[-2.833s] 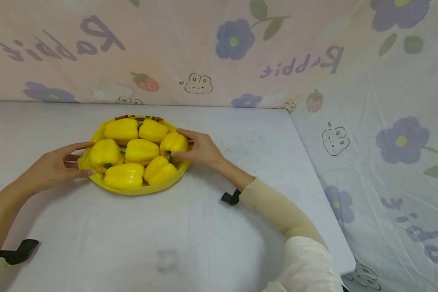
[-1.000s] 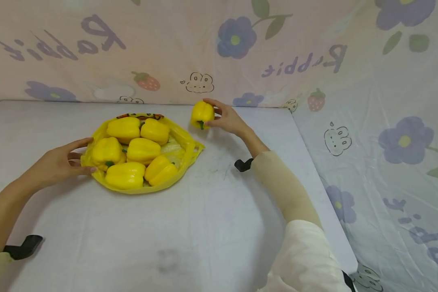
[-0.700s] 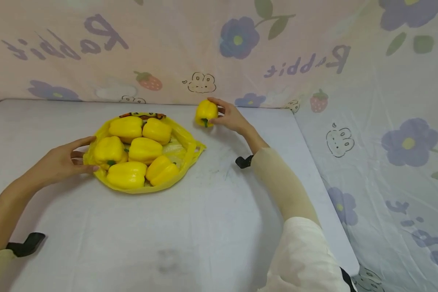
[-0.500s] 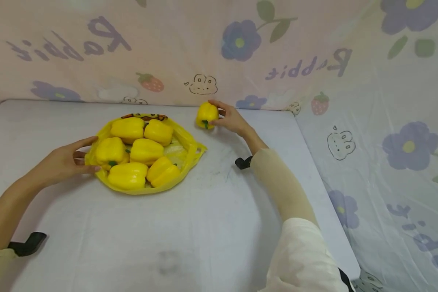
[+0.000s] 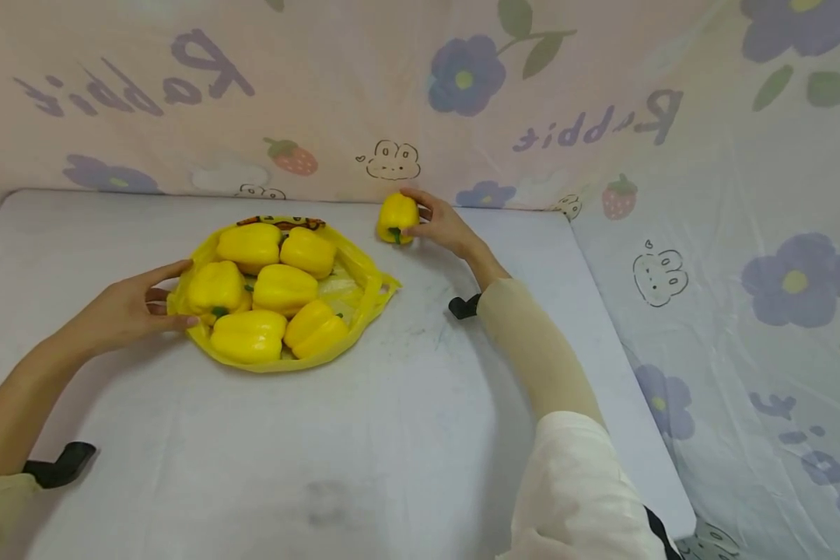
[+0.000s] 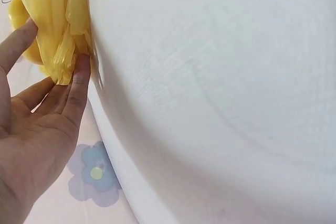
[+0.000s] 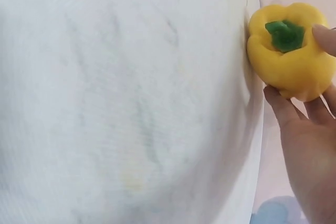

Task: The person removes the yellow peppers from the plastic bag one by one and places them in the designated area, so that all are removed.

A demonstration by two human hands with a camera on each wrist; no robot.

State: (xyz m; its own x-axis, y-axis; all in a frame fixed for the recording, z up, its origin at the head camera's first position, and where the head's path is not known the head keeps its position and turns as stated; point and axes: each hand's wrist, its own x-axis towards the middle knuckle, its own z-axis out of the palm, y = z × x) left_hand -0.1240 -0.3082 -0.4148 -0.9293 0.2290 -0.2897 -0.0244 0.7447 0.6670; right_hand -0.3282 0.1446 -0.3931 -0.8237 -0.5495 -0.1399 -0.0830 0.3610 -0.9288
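Note:
Several yellow bell peppers (image 5: 285, 289) lie inside a wide-mouthed yellow plastic bag (image 5: 322, 359) on the table's left half. At the bag's left end, my left hand (image 5: 122, 315) holds its side between thumb and fingers; the left wrist view has the gathered plastic (image 6: 58, 24) against the fingertips. Near the table's back edge, right of the bag, my right hand (image 5: 448, 229) grips a single bell pepper (image 5: 397, 218) from its right side. Its green stem (image 7: 286, 36) faces the camera in the right wrist view, with the thumb on top and fingers beneath.
The white table (image 5: 350, 451) carries faint smudges right of the bag. A printed curtain (image 5: 364, 93) rises along the back edge, and another side of it hangs at the right. Black wrist mounts (image 5: 63, 464) show on both forearms.
From the bag's right end, my right hand has carried one bell pepper back and right to the table's rear, where it has lately stayed. My left hand keeps its hold on the bag.

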